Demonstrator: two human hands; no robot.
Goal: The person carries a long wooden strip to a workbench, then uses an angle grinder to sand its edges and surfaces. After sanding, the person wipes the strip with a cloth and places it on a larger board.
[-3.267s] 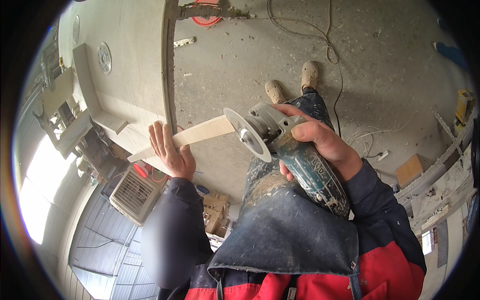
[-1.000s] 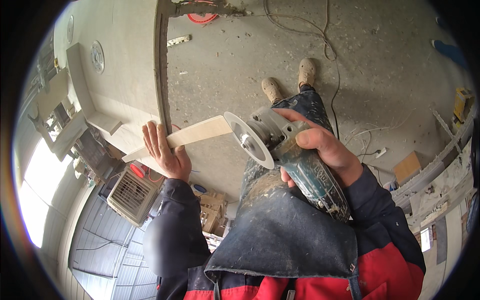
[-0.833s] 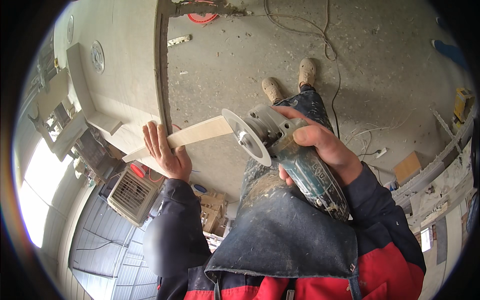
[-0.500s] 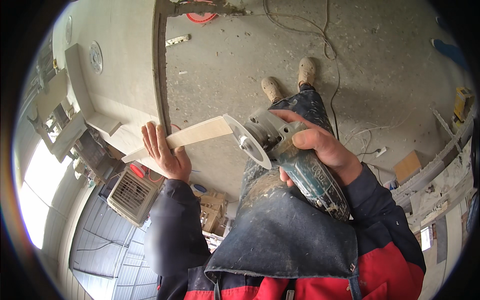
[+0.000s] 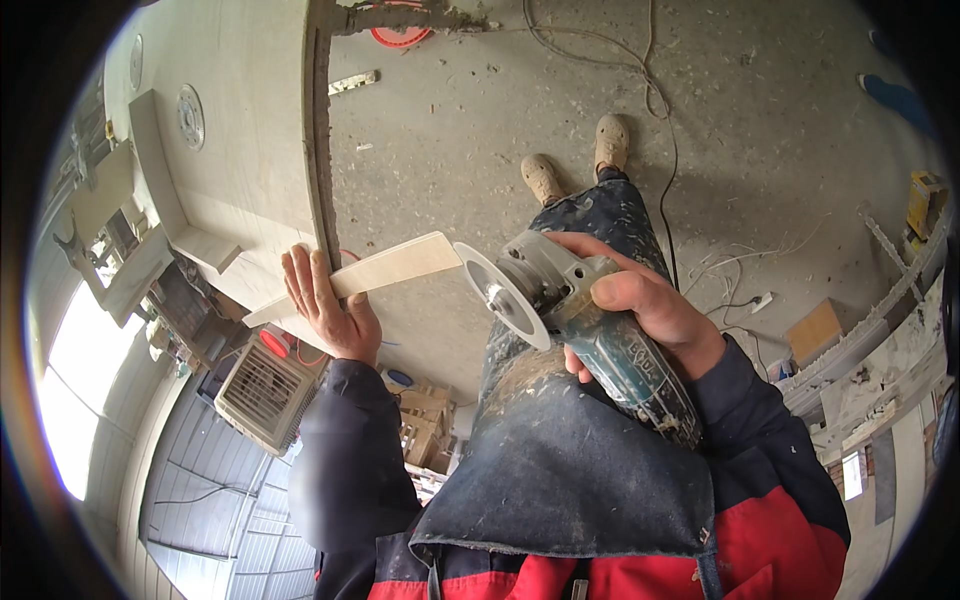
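- At 9 o'clock of the view, a large pale stone slab lies flat on a bench, its rough cut edge running up toward 12 o'clock.
- The left hand rests palm down, fingers together and flat, pinning a narrow pale beige stone strip against the slab's near corner; the thumb tucks under the strip's lower edge.
- The strip juts out from the slab toward 3 o'clock, and its free end stands just beside the grey cutting disc, touching or nearly so; I cannot tell which.
- The right hand is clamped around the body of a teal-and-grey angle grinder, fingers wrapped over the top, the disc facing 9 o'clock.
- A dusty dark apron covers the lap at 6 o'clock; 2 dusty boots stand on the concrete floor at 12 o'clock, with a dark cable trailing past them.
- Judged step: trimming or dressing the strip's free end.
- The next move seems to call for a firm left-hand hold, fingers kept well back from the disc, and a steady, light feed of the grinder into the end.
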